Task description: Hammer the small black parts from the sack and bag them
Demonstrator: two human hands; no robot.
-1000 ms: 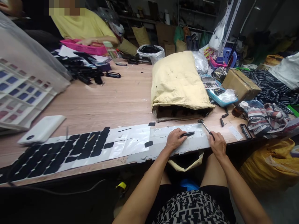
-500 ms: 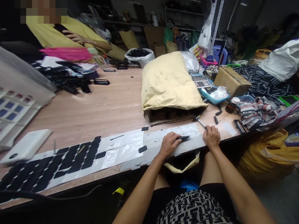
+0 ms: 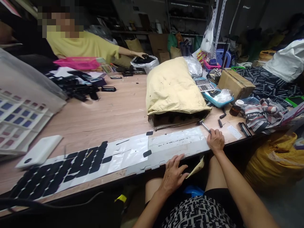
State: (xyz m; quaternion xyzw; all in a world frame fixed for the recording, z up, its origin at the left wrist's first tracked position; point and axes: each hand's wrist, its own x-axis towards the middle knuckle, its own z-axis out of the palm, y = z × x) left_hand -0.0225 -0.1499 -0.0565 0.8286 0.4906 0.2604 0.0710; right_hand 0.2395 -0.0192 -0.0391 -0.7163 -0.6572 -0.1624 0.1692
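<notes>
My right hand (image 3: pixel 216 140) is closed around the handle of a small hammer (image 3: pixel 206 127), resting at the table's front edge. The hammer's head points away from me, by the open mouth of a large cream sack (image 3: pixel 175 91). My left hand (image 3: pixel 174 174) is just off the table edge, above my lap, its fingers apart and nothing visible in it. Beside its fingertips is the edge of a pale yellow bag (image 3: pixel 196 167) that hangs below the table. A grey-white board (image 3: pixel 177 145) lies along the edge in front of me. Dark pieces show inside the sack's mouth.
Left along the edge lies a white sheet (image 3: pixel 128 150) with rows of black stickers (image 3: pixel 80 163). A white crate (image 3: pixel 21 120) stands further left. A calculator (image 3: pixel 204 85), cardboard box (image 3: pixel 235 85) and brown bottle (image 3: pixel 236 108) are right. Across the table, a person in yellow (image 3: pixel 85 47) reaches into a bin.
My left hand has moved off the board toward me and opened; the black piece it held is out of sight. My right hand stays put. The person opposite has stretched an arm to the bin.
</notes>
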